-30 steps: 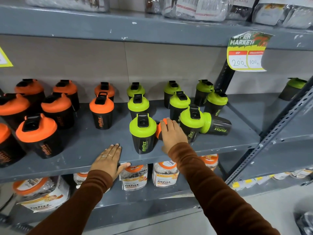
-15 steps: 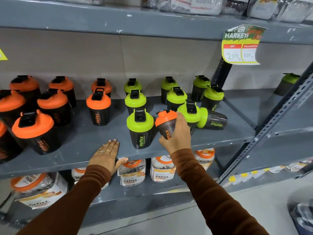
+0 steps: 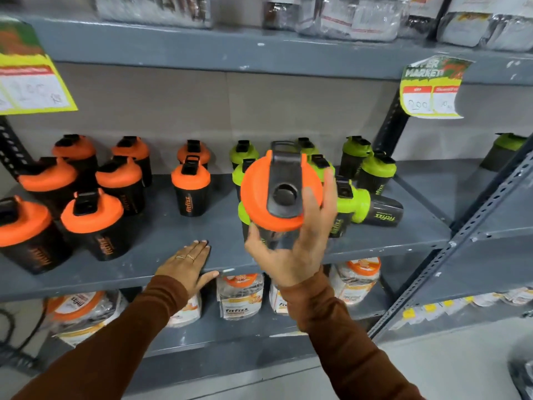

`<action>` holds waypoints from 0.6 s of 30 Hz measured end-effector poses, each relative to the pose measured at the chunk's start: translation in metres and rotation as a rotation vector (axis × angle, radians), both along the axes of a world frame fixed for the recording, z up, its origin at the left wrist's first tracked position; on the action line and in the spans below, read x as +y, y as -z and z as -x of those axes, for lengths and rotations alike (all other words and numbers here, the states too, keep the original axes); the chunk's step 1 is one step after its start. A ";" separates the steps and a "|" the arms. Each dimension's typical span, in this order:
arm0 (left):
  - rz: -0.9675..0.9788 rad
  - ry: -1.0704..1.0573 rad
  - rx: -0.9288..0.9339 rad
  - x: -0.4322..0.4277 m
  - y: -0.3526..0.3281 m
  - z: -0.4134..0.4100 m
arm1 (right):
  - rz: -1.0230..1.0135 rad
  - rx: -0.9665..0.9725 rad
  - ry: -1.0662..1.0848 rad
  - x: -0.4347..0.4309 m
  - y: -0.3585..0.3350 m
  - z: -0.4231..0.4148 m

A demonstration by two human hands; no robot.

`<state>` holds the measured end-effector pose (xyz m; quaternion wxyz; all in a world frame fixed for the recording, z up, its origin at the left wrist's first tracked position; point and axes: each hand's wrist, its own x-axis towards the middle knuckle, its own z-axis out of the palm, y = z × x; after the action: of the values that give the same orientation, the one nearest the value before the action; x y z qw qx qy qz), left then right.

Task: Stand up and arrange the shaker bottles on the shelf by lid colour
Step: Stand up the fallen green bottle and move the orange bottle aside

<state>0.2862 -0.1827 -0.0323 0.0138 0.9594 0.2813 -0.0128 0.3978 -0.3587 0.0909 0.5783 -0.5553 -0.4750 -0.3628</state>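
Note:
My right hand (image 3: 297, 249) grips an orange-lidded shaker bottle (image 3: 259, 194) and holds it up off the grey shelf (image 3: 161, 243), its lid facing the camera. It hides part of the green-lidded group behind it. Several orange-lidded bottles (image 3: 92, 217) stand on the shelf's left half, one (image 3: 191, 189) near the middle. Several green-lidded bottles (image 3: 375, 171) stand on the right, and one green-lidded bottle (image 3: 372, 210) lies on its side. My left hand (image 3: 187, 264) rests flat on the shelf's front edge, fingers spread, holding nothing.
A lower shelf holds bagged packets with orange labels (image 3: 239, 295). The upper shelf (image 3: 259, 53) carries wrapped goods and two hanging price tags (image 3: 432, 88). A slotted metal upright (image 3: 476, 243) stands at the right, with a lone green-lidded bottle (image 3: 504, 151) on the neighbouring shelf.
My right hand took the orange-lidded bottle from among the green ones and raised it toward the camera. The left hand stayed on the shelf edge. The view shifted slightly.

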 end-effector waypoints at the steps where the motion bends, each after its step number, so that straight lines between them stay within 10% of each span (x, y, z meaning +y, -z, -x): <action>1: -0.004 -0.030 -0.006 0.007 0.001 0.011 | 0.017 0.024 -0.048 0.009 0.002 0.008; 18: 0.049 -0.156 -0.070 0.046 0.012 0.079 | 0.532 0.553 -0.233 0.154 0.079 0.036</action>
<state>0.2076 -0.1364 -0.0441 0.0479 0.9339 0.3540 0.0153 0.3621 -0.2042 0.0123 0.5577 -0.7049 -0.4384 0.0038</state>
